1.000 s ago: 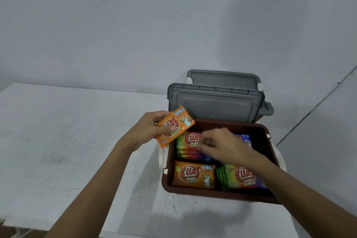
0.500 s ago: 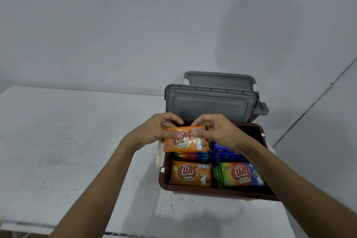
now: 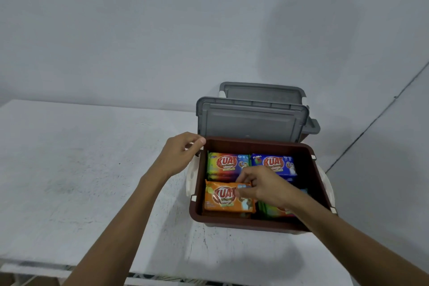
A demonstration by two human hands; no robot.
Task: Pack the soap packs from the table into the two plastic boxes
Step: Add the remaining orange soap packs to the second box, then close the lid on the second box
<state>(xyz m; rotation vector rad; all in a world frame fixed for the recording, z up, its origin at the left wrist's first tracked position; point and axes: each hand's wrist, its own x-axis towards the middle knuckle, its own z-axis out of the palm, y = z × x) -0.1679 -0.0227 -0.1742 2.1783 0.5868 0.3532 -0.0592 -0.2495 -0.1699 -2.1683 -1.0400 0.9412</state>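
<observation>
Pinches the upper right edge of an orange soap pack (image 3: 222,197) between thumb and fingertips of the right hand (image 3: 264,189), low inside the brown plastic box (image 3: 253,224) at the right end of the white table (image 3: 81,169). Holds it label-up in the near-left corner, just in front of a rainbow pack (image 3: 226,165) and diagonal to a blue pack (image 3: 274,163); resting on something or just above it, cannot tell. Covers most of a green pack (image 3: 269,210) with the right wrist.

Holds the left hand (image 3: 178,155) just outside the far-left corner, fingers loosely curled, no pack in it; touching the rim or not, cannot tell. Behind the box, its grey lid (image 3: 250,123) upright; beyond that, a second grey lid (image 3: 262,90).

Looks light, judging by a two-finger pinch: probably a firm bar under thin glossy film, likely slick and quick to crinkle. Best taken across the short ends, or flat between thumb and fingers over the bar itself, not by the loose sealed flap alone, which might slip or tear. Calls for a square, level placing beside the neighbours.
</observation>
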